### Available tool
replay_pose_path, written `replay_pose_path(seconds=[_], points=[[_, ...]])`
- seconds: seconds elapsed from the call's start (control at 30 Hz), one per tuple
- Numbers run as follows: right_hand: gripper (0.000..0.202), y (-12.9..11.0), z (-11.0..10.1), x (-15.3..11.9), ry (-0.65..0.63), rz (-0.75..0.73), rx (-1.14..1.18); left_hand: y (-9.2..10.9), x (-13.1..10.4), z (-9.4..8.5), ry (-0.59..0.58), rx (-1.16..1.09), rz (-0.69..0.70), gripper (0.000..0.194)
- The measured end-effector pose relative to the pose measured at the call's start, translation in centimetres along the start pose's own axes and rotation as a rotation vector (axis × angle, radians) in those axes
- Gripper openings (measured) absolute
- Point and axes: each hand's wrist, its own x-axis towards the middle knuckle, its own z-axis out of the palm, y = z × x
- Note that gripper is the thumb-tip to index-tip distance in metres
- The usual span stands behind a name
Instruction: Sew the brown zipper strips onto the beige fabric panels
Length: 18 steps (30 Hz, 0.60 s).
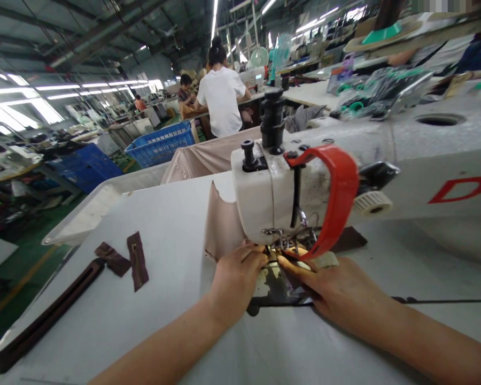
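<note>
White sewing machine, right; my left hand and right hand beneath, just apart, grip unclear; beige fabric just beyond.

Right of lower centre, brown cloth being steadied at the sewing machine by right hand, left hand alongside.

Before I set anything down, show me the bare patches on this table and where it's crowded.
Bare tabletop shows between the small brown pieces and left hand, and between the left forearm and right forearm. Crowded: under the machine head, with left hand, right hand and tan fabric close together.
</note>
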Motion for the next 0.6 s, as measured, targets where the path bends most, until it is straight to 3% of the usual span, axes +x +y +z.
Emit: replay_pose_path(seconds=[0.2, 0.37, 0.5, 0.6], points=[[0.048, -0.21, 0.36, -0.01, 0.013, 0.011, -0.009, -0.32, -0.27, 0.29, 0.010, 0.032, 0.043, 0.023], [0.051, -0.30, -0.24, 0.47, -0.112, 0.034, -0.040, -0.70, 0.03, 0.32, 0.053, 0.034, 0.101, 0.026], [0.048, -0.02, -0.49, 0.69, -0.146, 0.026, -0.052, -0.75, 0.47, 0.12, 0.008, 0.048, 0.102, 0.026], [0.054, 0.45, -0.06, 0.44, -0.072, -0.005, -0.099, -0.77, 0.48, 0.06, -0.073, 0.075, 0.072, 0.021]])
